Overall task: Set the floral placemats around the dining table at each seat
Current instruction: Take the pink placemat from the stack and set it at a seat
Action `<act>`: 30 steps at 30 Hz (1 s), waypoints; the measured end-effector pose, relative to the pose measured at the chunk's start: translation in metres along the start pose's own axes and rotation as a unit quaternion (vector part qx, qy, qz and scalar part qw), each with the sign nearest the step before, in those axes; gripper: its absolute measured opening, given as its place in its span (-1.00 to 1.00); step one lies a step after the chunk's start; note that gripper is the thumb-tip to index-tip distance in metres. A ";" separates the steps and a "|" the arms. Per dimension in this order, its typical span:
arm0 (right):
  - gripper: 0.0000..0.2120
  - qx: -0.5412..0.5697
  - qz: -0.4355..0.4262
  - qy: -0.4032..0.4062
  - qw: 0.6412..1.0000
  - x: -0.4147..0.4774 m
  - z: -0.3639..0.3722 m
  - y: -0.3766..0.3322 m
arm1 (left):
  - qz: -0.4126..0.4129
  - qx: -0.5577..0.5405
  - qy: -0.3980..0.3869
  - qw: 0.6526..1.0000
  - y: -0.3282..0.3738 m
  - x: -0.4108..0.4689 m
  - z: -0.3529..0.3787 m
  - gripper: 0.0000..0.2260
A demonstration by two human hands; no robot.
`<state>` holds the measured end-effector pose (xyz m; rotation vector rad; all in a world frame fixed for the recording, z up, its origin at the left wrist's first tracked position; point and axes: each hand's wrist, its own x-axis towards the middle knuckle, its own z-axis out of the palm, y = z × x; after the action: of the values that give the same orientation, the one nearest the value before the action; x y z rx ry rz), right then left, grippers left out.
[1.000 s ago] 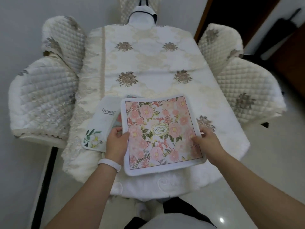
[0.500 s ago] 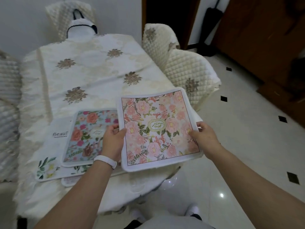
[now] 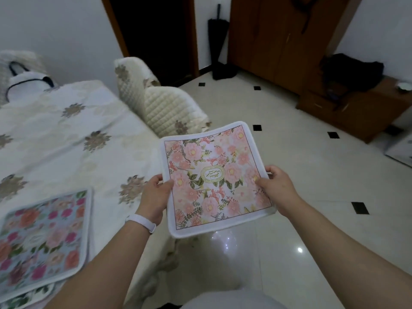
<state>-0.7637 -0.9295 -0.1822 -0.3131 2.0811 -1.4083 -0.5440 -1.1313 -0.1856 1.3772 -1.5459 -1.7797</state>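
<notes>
A pink floral placemat (image 3: 214, 179) with a white border is held flat in the air, off the table's right corner and above the floor. My left hand (image 3: 156, 195) grips its left edge, thumb on top. Gripping its right edge is my right hand (image 3: 276, 186). A blue floral placemat (image 3: 42, 237) lies on top of a small stack at the near left of the dining table (image 3: 66, 139), which is covered with a cream embroidered cloth.
Two chairs with quilted cream covers (image 3: 165, 108) stand along the table's right side. A white bag (image 3: 24, 81) sits at the table's far end. Glossy tiled floor (image 3: 289, 230) spreads to the right. A wooden cabinet (image 3: 347, 108) and an umbrella (image 3: 218, 41) are by the far wall.
The pink placemat has been lifted off the stack and carried right, past the table's corner. The view has turned right. The blue placemat is now uncovered on the stack.
</notes>
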 end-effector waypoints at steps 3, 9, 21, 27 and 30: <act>-0.87 0.016 0.004 0.021 1.000 0.017 -0.047 0.007 | 0.003 0.007 -0.006 1.000 0.008 0.006 0.053 -0.86; -0.87 0.059 0.021 0.065 0.996 0.048 -0.112 0.017 | 0.013 0.000 -0.023 1.000 0.027 0.023 0.136 -0.91; -0.90 0.084 0.036 0.128 0.988 0.170 -0.161 0.004 | 0.011 -0.002 -0.073 0.997 0.079 0.138 0.248 -0.87; -0.90 0.058 0.048 0.133 0.988 0.266 -0.164 -0.036 | -0.018 -0.017 -0.093 0.995 0.109 0.235 0.291 -0.86; -0.89 0.040 0.045 0.135 0.989 0.311 -0.165 -0.065 | -0.017 -0.027 -0.106 0.994 0.134 0.278 0.309 -0.87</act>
<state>-1.1173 -0.9871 -0.1880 0.0056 2.2124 -1.5448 -0.9662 -1.2401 -0.2070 1.2304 -1.5749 -2.0278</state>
